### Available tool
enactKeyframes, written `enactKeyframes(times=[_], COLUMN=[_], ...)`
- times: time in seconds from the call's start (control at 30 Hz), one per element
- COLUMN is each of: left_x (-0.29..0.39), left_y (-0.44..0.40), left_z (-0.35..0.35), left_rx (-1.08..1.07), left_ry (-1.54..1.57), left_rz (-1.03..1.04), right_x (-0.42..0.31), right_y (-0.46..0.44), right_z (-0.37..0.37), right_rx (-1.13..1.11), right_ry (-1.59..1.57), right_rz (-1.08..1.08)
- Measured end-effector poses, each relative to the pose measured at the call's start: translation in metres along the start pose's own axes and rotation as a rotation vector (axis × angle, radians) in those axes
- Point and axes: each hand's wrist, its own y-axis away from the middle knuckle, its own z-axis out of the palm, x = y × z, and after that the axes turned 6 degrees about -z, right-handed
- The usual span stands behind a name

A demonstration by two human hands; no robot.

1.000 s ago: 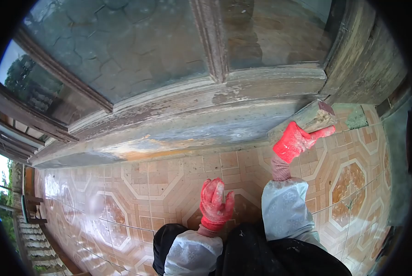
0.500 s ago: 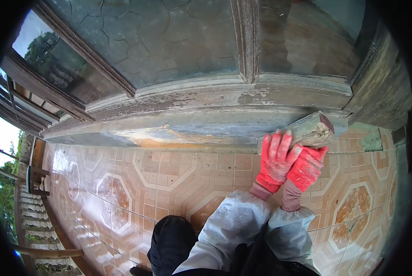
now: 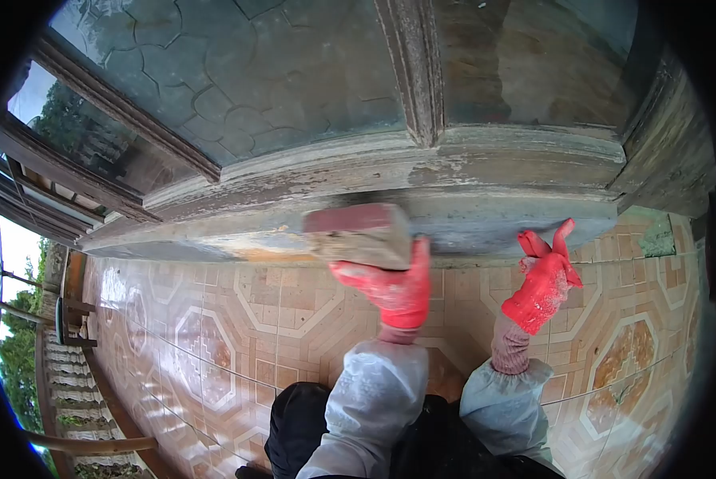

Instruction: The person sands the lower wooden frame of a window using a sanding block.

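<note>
Gloved left hand [image 3: 388,297] grips wooden block [image 3: 359,237], blurred, over middle of ledge [image 3: 474,219]; contact, cannot tell. Right hand [image 3: 540,289] near ledge's right end, fingers spread, without object. Better: firm grip, block level.

The tiled floor [image 3: 294,323] has a brown and cream pattern. Glass panes [image 3: 294,84] span the top of the view; at far left, trees [image 3: 18,351] show beside a railing [image 3: 68,389].

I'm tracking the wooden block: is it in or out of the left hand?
In: the left hand grips the wooden block, thumb at its right end, though motion blurs it.
</note>
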Motion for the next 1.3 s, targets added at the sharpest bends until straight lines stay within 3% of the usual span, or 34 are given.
enactKeyframes(times=[0.03, 0.07, 0.13, 0.17, 0.2, 0.23, 0.3, 0.37, 0.43, 0.5, 0.53, 0.6, 0.7, 0.77, 0.8, 0.83, 0.9, 0.97, 1.03, 1.1, 1.17, 1.2, 1.27, 1.3], left_x=[0.022, 0.037, 0.042, 0.036, 0.026, 0.017, 0.0, 0.003, 0.028, 0.044, 0.053, 0.049, 0.041, 0.013, 0.002, -0.007, -0.024, -0.014, -0.009, -0.034, -0.051, -0.056, -0.048, -0.054], left_y=[0.01, 0.016, 0.045, 0.047, 0.047, 0.039, 0.024, 0.015, 0.0, 0.017, 0.029, 0.048, 0.035, 0.025, 0.001, -0.015, -0.039, -0.044, -0.048, -0.06, -0.075, -0.083, -0.117, -0.116], left_z=[0.006, 0.016, 0.025, 0.026, 0.027, 0.022, 0.012, 0.008, 0.004, 0.012, 0.014, 0.027, 0.019, 0.013, 0.004, 0.0, -0.013, -0.025, -0.031, -0.036, -0.042, -0.047, -0.05, -0.049], left_rx=[0.112, 0.088, -0.178, -0.178, -0.16, -0.11, -0.02, -0.046, 0.101, 0.067, 0.032, -0.107, -0.165, -0.034, 0.123, 0.139, 0.085, 0.091, 0.01, -0.055, 0.036, 0.035, 0.19, 0.192], left_ry=[-0.059, 0.092, 0.088, 0.09, 0.112, 0.102, 0.092, 0.066, 0.215, 0.134, 0.135, 0.242, 0.361, 0.237, 0.052, 0.046, 0.269, 0.072, -0.073, -0.059, -0.129, -0.13, 0.639, 0.641], left_rz=[0.382, 0.563, 0.717, 0.71, 0.684, 0.594, 0.409, 0.181, -0.187, 0.241, 0.435, 0.536, 0.57, 0.389, 0.4, 0.407, -0.149, -0.041, 0.482, 0.496, 0.138, 0.126, -0.445, -0.45], right_x=[-0.001, 0.014, 0.043, 0.039, 0.032, 0.023, 0.022, 0.008, 0.0, 0.004, 0.019, 0.022, 0.006, 0.017, 0.016, 0.016, 0.03, 0.023, 0.014, 0.005, -0.001, -0.003, -0.005, -0.004], right_y=[0.002, -0.003, -0.018, -0.021, -0.03, -0.034, -0.038, -0.033, -0.024, -0.03, -0.03, -0.022, -0.019, -0.03, -0.031, -0.033, -0.033, -0.021, -0.012, -0.014, -0.016, -0.016, -0.016, -0.015], right_z=[0.005, -0.004, -0.024, -0.023, -0.031, -0.032, -0.037, -0.023, -0.013, -0.003, -0.008, -0.002, 0.002, -0.012, -0.01, -0.008, -0.005, 0.017, 0.039, 0.046, 0.049, 0.051, 0.053, 0.054], right_rx=[0.034, 0.028, 0.085, 0.107, 0.18, 0.255, 0.294, 0.306, 0.324, 0.323, 0.262, 0.208, 0.236, 0.185, 0.211, 0.235, 0.185, 0.134, 0.081, 0.049, 0.025, 0.015, -0.006, -0.011], right_ry=[-0.011, -0.007, 0.244, 0.331, 0.167, 0.003, 0.068, 0.069, 0.127, 0.145, 0.14, 0.193, 0.286, 0.258, 0.173, 0.087, 0.095, 0.19, 0.285, 0.344, 0.402, 0.435, 0.493, 0.518], right_rz=[0.009, 0.008, -0.227, -0.305, -0.217, -0.127, -0.184, -0.342, -0.281, -0.254, -0.338, -0.423, -0.301, -0.291, -0.271, -0.253, -0.337, -0.44, -0.546, -0.622, -0.688, -0.716, -0.771, -0.798])
